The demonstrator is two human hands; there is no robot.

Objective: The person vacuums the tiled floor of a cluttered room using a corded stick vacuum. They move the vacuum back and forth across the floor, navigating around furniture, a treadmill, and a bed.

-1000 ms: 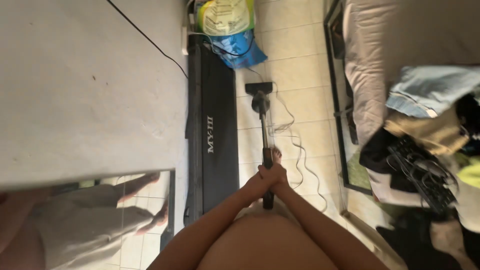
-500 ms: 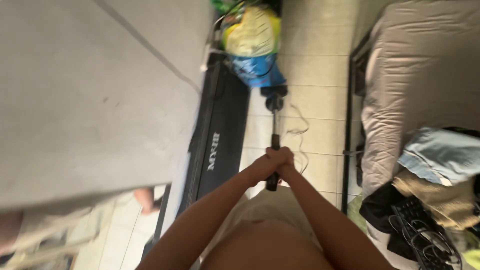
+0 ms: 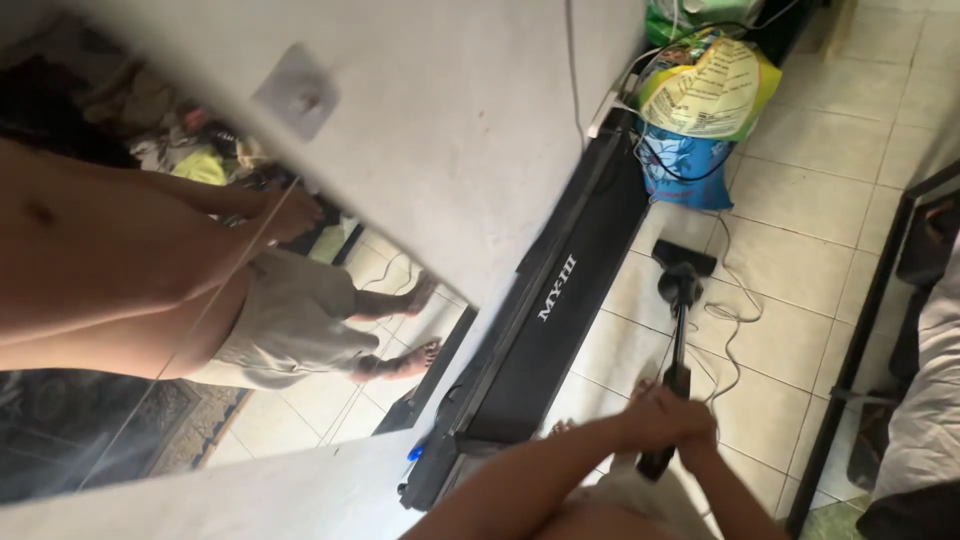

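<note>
Both hands [image 3: 668, 420] grip vacuum wand [image 3: 679, 340], long axis upright, nozzle [image 3: 684, 258] far end.

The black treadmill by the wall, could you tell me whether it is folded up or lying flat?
Lying flat: the black treadmill stretches along the tiled floor beside the white wall, its deck level with the tiles.

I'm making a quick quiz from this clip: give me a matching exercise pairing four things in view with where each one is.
Things:
1. vacuum head
2. bags
3. treadmill
4. mirror

Places:
A. piled at the treadmill's far end
B. leaning on the wall, left
C. on the tiles, end of the pole that both hands grip
D. flat along the wall's base

Pairs: 1-C, 2-A, 3-D, 4-B
</note>
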